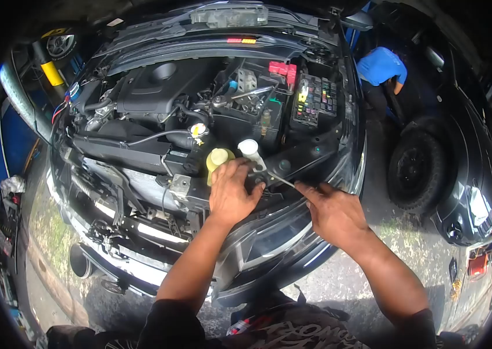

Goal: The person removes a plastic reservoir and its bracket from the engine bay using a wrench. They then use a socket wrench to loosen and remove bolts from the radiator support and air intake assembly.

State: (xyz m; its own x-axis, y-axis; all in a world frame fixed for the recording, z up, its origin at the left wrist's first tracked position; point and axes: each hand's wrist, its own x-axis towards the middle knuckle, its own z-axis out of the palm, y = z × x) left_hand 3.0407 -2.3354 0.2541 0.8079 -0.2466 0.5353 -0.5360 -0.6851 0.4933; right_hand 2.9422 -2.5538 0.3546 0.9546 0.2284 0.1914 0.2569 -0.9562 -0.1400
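Observation:
My left hand (231, 189) rests at the front corner of the engine bay, beside a yellowish reservoir (211, 166) with a pale cap. Its thumb stands apart from the fingers, and the fingertips are partly hidden. Just beyond it rises a white filler neck (250, 148). My right hand (336, 215) is closed over the near end of a thin metal wrench (281, 179), index finger along the shaft. The wrench's far end reaches the black front panel (301, 160) close to my left thumb; its exact contact point cannot be made out.
The engine cover (161, 84), an open fuse box (316, 99) and a battery with a red terminal cover (284, 71) lie farther back. A ratchet (246, 94) lies near the battery. At right, a person in a blue shirt (382, 65) bends beside another dark vehicle (461, 139).

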